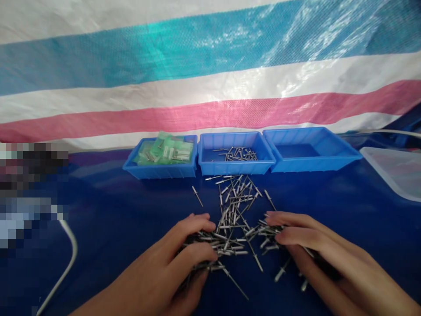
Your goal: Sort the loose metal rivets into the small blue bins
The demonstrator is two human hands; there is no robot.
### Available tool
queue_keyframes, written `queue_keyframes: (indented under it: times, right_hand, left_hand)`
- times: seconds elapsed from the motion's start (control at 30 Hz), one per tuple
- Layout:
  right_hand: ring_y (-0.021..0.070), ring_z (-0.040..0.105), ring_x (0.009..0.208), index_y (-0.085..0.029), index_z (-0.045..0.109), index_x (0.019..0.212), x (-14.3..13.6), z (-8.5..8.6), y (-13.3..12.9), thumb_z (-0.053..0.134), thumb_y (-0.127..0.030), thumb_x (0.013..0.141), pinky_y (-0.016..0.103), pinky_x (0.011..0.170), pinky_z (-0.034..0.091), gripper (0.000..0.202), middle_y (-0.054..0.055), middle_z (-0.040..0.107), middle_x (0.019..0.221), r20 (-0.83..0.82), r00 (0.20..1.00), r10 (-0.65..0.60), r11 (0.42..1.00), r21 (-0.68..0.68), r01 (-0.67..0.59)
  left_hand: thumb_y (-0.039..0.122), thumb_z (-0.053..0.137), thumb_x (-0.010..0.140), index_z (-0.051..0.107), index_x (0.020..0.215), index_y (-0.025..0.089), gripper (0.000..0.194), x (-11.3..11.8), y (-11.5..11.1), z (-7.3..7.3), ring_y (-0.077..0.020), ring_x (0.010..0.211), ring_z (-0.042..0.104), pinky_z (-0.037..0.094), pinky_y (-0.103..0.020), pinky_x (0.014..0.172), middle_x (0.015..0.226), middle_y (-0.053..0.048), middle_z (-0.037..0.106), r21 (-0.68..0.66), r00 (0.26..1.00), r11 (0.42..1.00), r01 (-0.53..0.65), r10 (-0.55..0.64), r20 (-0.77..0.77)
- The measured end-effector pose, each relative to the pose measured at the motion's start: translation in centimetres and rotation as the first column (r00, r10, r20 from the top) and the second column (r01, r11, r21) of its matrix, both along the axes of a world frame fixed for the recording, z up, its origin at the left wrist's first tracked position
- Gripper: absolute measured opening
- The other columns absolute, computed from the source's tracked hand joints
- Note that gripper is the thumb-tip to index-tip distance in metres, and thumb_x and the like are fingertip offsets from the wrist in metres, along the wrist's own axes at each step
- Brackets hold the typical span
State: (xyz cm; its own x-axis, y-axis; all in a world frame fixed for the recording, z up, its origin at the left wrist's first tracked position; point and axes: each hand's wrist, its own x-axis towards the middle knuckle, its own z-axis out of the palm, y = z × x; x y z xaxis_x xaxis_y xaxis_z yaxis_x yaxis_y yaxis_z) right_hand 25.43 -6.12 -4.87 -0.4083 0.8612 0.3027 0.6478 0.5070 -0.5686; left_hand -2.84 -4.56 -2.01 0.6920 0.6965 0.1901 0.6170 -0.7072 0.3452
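A loose pile of silvery pop rivets (233,210), pointing every way, lies on the blue table between my hands. My left hand (177,259) curls its fingers around a bunch of them at the pile's near left; more rivets stick out past the fingertips. On the other side, my right hand (322,245) has its fingers closed over another cluster, with several rivet ends showing beneath. Palms hide part of both bunches. Beyond the pile, the middle blue bin (237,168) has more rivets inside.
The left blue bin (161,171) contains green-tinted plastic bags with rivets. A right blue bin (315,164) completes the row. At far right sits a translucent tray (394,175). A white cable (74,245) curves along the left. Behind hangs a striped tarp (210,52).
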Motion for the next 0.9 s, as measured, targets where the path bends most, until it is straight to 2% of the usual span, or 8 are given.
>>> queue_keyframes:
  times: [0.07, 0.17, 0.27, 0.4, 0.57, 0.7, 0.83, 0.9]
  right_hand:
    - [0.0214, 0.06, 0.107, -0.04, 0.045, 0.114, 0.1, 0.1, -0.1, 0.048, -0.018, 0.082, 0.031, 0.085, 0.057, 0.04, 0.0, 0.06, 0.119, -0.058, 0.997, -0.044, 0.999, -0.004, 0.044]
    - [0.021, 0.063, 0.102, -0.041, 0.048, 0.11, 0.0, 0.5, -0.3, 0.046, -0.022, 0.083, 0.031, 0.086, 0.056, 0.033, -0.002, 0.064, 0.11, -0.132, 0.977, -0.169, 0.986, -0.009, 0.169]
    - [0.0204, 0.062, 0.103, -0.04, 0.052, 0.107, -0.3, 1.1, -0.3, 0.046, -0.025, 0.085, 0.031, 0.087, 0.055, 0.027, -0.002, 0.064, 0.108, -0.186, 0.943, -0.274, 0.961, -0.035, 0.273]
    - [0.0188, 0.063, 0.1, -0.036, 0.056, 0.101, -0.5, 1.6, 0.2, 0.049, -0.029, 0.085, 0.027, 0.083, 0.056, 0.019, -0.001, 0.066, 0.105, -0.254, 0.91, -0.328, 0.945, -0.071, 0.321]
    - [0.0165, 0.064, 0.095, -0.033, 0.06, 0.094, -0.5, 2.0, 0.6, 0.053, -0.034, 0.082, 0.021, 0.075, 0.055, 0.014, -0.001, 0.068, 0.098, -0.291, 0.871, -0.396, 0.918, -0.12, 0.377]
    - [0.016, 0.064, 0.095, -0.033, 0.06, 0.092, -0.5, 2.2, 0.6, 0.055, -0.037, 0.08, 0.023, 0.082, 0.053, 0.013, -0.002, 0.067, 0.099, -0.284, 0.869, -0.406, 0.913, -0.103, 0.394]
    - [0.0192, 0.058, 0.108, -0.034, 0.059, 0.099, 0.1, 2.0, 0.5, 0.056, -0.042, 0.079, 0.03, 0.096, 0.045, 0.021, 0.0, 0.063, 0.111, -0.238, 0.889, -0.39, 0.921, -0.115, 0.373]
    - [0.0214, 0.054, 0.116, -0.035, 0.056, 0.107, 0.5, 1.7, 0.4, 0.055, -0.045, 0.079, 0.032, 0.1, 0.041, 0.03, 0.001, 0.059, 0.119, -0.196, 0.903, -0.383, 0.921, -0.152, 0.358]
  left_hand:
    - [0.014, 0.048, 0.076, 0.055, 0.112, 0.03, 0.04, -0.1, -0.2, -0.2, -0.024, 0.12, 0.049, 0.047, -0.039, 0.099, 0.125, -0.004, 0.055, 0.054, 1.0, 0.998, -0.015, 0.015, -0.008]
    - [0.024, 0.054, 0.073, 0.057, 0.115, 0.035, 0.043, -0.1, -0.5, -0.7, -0.0302, 0.115, 0.05, 0.045, -0.049, 0.097, 0.118, -0.004, 0.059, 0.15, 0.994, 0.983, -0.107, 0.11, -0.008]
    - [0.032, 0.057, 0.074, 0.058, 0.115, 0.035, 0.041, -0.2, -0.8, -1.0, -0.0292, 0.103, 0.054, 0.05, -0.046, 0.086, 0.111, -0.005, 0.061, 0.201, 0.98, 0.961, -0.189, 0.198, -0.024]
    - [0.03, 0.054, 0.078, 0.056, 0.118, 0.034, 0.04, -0.2, -1.0, -0.9, -0.0264, 0.103, 0.054, 0.05, -0.04, 0.085, 0.113, -0.004, 0.06, 0.171, 0.985, 0.974, -0.15, 0.162, -0.058]
    - [0.03, 0.054, 0.078, 0.052, 0.122, 0.03, 0.043, 0.1, -1.4, -0.7, -0.0272, 0.111, 0.052, 0.047, -0.041, 0.091, 0.124, -0.004, 0.056, 0.165, 0.988, 0.977, -0.133, 0.144, -0.057]
    - [0.04, 0.056, 0.077, 0.036, 0.134, 0.028, 0.062, -0.1, -1.5, -0.6, -0.0306, 0.122, 0.045, 0.042, -0.046, 0.099, 0.136, -0.007, 0.047, 0.118, 0.977, 0.972, -0.206, 0.211, -0.04]
    - [0.058, 0.06, 0.068, 0.012, 0.145, 0.026, 0.096, -1.0, -1.4, -0.3, -0.0373, 0.132, 0.03, 0.023, -0.056, 0.109, 0.147, -0.01, 0.03, 0.11, 0.958, 0.959, -0.261, 0.271, -0.092]
    - [0.068, 0.058, 0.063, 0.002, 0.146, 0.024, 0.11, -1.6, -1.4, -0.1, -0.0391, 0.134, 0.025, 0.019, -0.058, 0.109, 0.15, -0.012, 0.023, 0.115, 0.948, 0.958, -0.263, 0.279, -0.152]
